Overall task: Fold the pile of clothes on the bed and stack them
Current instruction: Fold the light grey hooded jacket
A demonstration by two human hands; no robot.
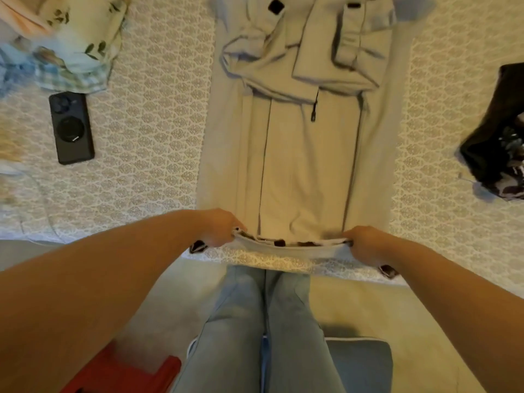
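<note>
Left hand (219, 226) and right hand (365, 242): fingers curled and pinching the hem of the pale jacket (297, 154), one at each lower corner. The jacket lies flat along the middle of the bed (158, 137), hem at the near edge, sleeves folded across its upper part. Risks, as judged: an uneven lift would skew the fold; the loose sleeves may slide out when the hem is carried up. A phone (71, 127) lies toward the left edge beside a floral pile (73, 43); a dark garment (499, 137) sits at the right edge, well apart.

phone (71, 127) left, dark garment (499, 137) right, bedspread (158, 109) between
</note>
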